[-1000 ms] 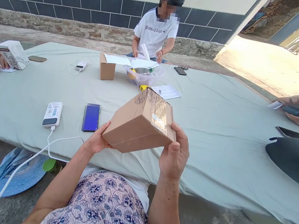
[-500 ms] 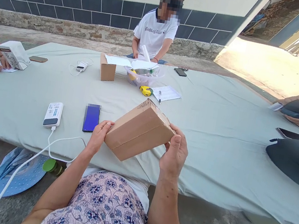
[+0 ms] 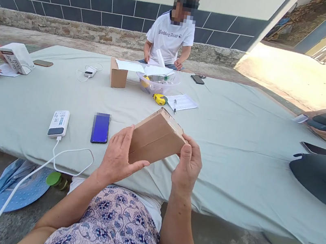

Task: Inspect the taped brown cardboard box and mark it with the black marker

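Observation:
I hold a brown cardboard box [image 3: 157, 135] tilted in the air above the near edge of the cloth-covered table [image 3: 231, 120]. My left hand [image 3: 120, 157] grips its near left end, fingers up its side and thumb under the lower edge. My right hand [image 3: 187, 165] clasps the right corner, thumb on the front face. The box's taped top faces away from me.
On the table lie a blue-screened phone [image 3: 100, 128], a white power bank [image 3: 58, 123] with its cable, a yellow tape measure [image 3: 159, 99], papers [image 3: 182, 101], a small box [image 3: 118, 74] and a clear bowl [image 3: 157, 82]. A person [image 3: 171, 32] sits opposite; other people's hands show at both sides.
The box has turned so its taped top now faces away and only plain sides show. My left hand slid up from underneath to wrap the box's left end.

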Demonstrator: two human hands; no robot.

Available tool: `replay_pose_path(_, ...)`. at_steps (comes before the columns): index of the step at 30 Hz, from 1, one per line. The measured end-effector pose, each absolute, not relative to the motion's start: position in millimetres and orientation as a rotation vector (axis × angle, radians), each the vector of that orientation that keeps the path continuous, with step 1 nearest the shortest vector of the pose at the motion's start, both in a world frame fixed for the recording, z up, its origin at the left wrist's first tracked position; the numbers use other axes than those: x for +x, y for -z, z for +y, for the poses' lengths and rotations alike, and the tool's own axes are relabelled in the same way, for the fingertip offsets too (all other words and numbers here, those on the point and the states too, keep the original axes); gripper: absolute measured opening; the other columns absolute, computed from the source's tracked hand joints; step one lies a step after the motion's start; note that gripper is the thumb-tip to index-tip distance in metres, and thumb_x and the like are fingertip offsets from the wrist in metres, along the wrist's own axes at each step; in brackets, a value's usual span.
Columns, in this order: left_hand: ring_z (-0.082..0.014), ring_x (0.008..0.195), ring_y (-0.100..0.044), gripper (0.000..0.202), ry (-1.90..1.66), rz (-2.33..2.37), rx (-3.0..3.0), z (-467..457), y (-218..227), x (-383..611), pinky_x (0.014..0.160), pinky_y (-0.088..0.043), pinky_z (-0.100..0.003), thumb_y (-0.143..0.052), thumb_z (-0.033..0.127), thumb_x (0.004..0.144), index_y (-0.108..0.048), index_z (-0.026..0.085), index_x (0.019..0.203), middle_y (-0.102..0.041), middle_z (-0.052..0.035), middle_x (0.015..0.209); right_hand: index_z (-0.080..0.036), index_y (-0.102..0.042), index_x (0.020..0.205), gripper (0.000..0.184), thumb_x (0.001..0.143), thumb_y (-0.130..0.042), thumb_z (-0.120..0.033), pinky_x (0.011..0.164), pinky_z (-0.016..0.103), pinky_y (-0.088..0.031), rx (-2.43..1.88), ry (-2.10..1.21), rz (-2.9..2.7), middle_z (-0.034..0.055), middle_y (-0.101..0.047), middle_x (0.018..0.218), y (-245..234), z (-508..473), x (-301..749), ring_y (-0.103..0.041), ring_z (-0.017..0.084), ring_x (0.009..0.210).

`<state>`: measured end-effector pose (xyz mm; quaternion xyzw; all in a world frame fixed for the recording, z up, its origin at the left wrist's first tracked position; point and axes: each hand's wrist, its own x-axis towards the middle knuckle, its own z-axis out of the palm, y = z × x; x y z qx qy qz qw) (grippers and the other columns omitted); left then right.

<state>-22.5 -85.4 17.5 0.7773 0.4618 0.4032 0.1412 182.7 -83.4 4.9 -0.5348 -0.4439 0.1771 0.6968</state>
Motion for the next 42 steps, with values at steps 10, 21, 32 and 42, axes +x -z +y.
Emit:
replay_pose_path(10, -0.0482, 0.157, -0.024, 0.139, -1.147, 1.497, 2.423, -77, 6, -12, 0.122, -0.023, -0.069, -0.090, 0.061, 0.062, -0.008, 0.021, 0.166, -0.028, -0.0301, 0.166, -0.023, -0.073, 0.112, 0.047, 0.089, -0.064, -0.063, 0.084, 0.038, -0.052, -1.175, -0.338, -0.968, 0.0090, -0.067, 0.115, -17, -86, 168, -0.061, 0.021, 0.092)
replay_pose_path(21, -0.0473, 0.154, -0.030, 0.139, -1.100, 1.517, 2.424, -74, 5, -16, 0.119, -0.027, -0.067, -0.090, 0.059, 0.063, -0.005, 0.019, 0.166, -0.033, -0.0300, 0.162, -0.025, -0.073, 0.111, 0.048, 0.094, -0.054, -0.066, 0.076, 0.036, -0.053, -1.197, -0.221, -1.081, 0.0092, -0.067, 0.111, -19, -85, 167, -0.060, 0.022, 0.094)
replay_pose_path(32, -0.0448, 0.144, -0.044, 0.136, -1.226, 1.473, 2.445, -73, 5, -19, 0.114, -0.037, -0.057, -0.090, 0.049, 0.064, -0.004, 0.022, 0.166, -0.042, -0.0255, 0.156, -0.027, -0.074, 0.115, 0.048, 0.091, -0.061, -0.066, 0.076, 0.037, -0.056, -1.154, -0.278, -1.106, 0.0083, -0.065, 0.112, -10, -85, 175, -0.062, 0.021, 0.090)
replay_pose_path(42, -0.0455, 0.144, -0.043, 0.133, -1.259, 1.223, 2.526, -71, -3, -34, 0.114, -0.037, -0.058, -0.087, 0.047, 0.065, -0.003, 0.029, 0.166, -0.039, -0.0225, 0.158, -0.022, -0.068, 0.124, 0.073, 0.075, -0.070, -0.077, 0.081, 0.040, -0.055, -1.225, -0.340, -0.924, 0.0111, -0.069, 0.115, -4, -85, 197, -0.067, 0.026, 0.100)
